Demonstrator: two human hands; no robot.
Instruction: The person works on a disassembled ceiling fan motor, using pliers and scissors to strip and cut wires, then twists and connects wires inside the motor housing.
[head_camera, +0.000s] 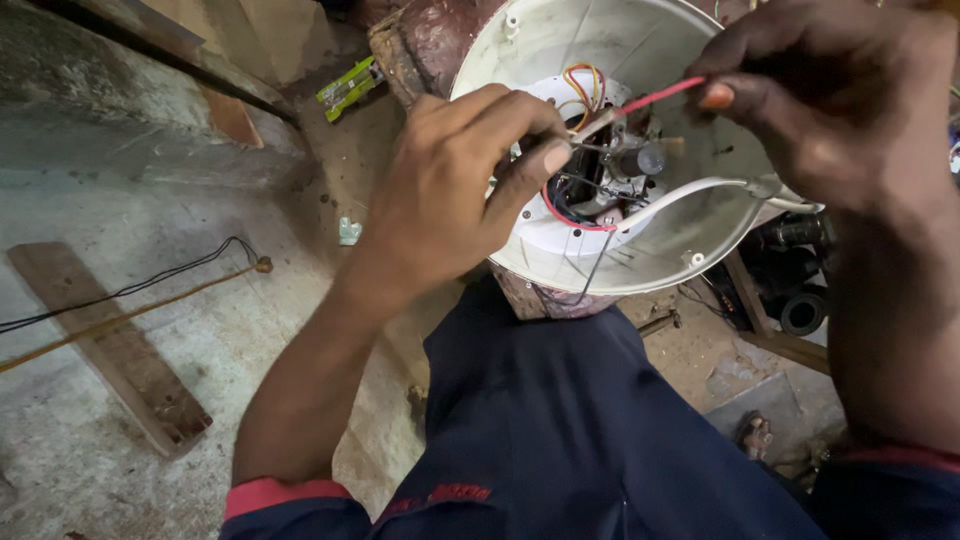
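I see my left hand (455, 185) at the centre of the frame, fingers pinched narrow on the bare end of a red wire (650, 98), thumb and forefinger closed at the stripped tip. My right hand (825, 95), in the upper right, grips the same wire further along, fingers curled tight over its insulation. The wire runs between the two hands above a white housing (560, 40), a round shell lying open towards me in the upper middle of the frame. Inside it I make out a small black capacitor (640, 160), a loop of yellow and red leads (583, 80) and a white cable (680, 195) leaving to the right. A plank (110, 345) with a black cord (150, 280) across it lies at the left on the concrete floor (70, 470). My dark trouser leg (560, 430) fills the bottom.
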